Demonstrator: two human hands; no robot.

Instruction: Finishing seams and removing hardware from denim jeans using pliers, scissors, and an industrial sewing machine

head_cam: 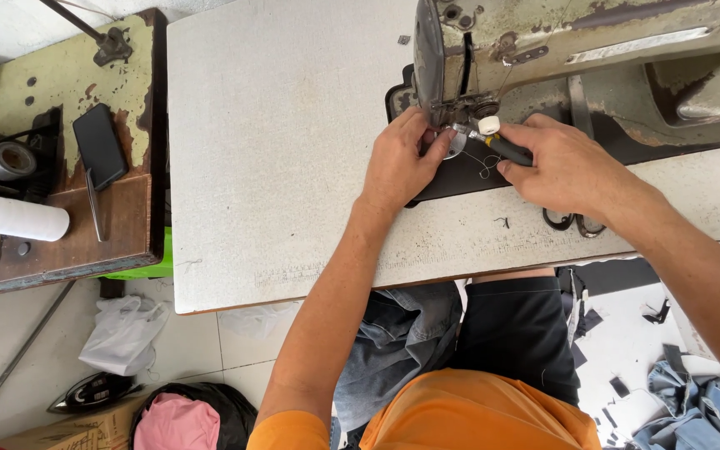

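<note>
While both hands work, scissors (pixel 575 222) lie beside the right hand (pixel 564 167).

Not much packaging around you, honestly. There's a phone (pixel 99 145) lying flat on the worn side table to your left, a black rectangle with its screen dark. Down on the floor at the bottom left you've got a brown cardboard box (pixel 77 431), only its top edge showing, and just above it a crumpled whitish plastic bag (pixel 122 333). The sewing machine carries a pale strip (pixel 637 45), probably a label plate.
</note>
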